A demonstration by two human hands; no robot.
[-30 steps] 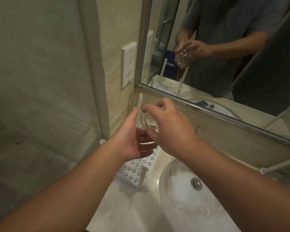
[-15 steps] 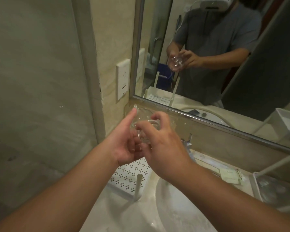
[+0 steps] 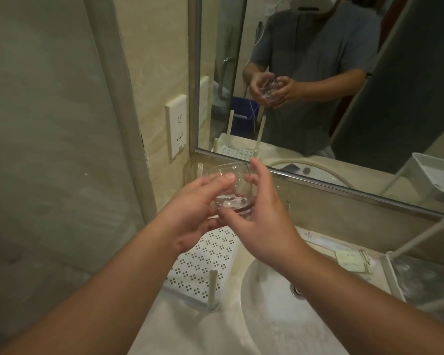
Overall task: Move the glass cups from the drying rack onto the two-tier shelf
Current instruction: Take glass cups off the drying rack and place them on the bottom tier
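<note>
I see a clear glass cup (image 3: 231, 188) held upright in the air above the white perforated drying rack (image 3: 200, 265) on the counter (image 3: 180, 329). My left hand (image 3: 192, 213) cradles its base and side with relaxed fingers; my right hand (image 3: 262, 216) curls around its right side. The two-tier shelf (image 3: 420, 252) stands well apart at right.

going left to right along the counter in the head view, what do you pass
drying rack → glass cup held above it between left hand and right hand → sink basin → paper packets → two-tier shelf
</note>
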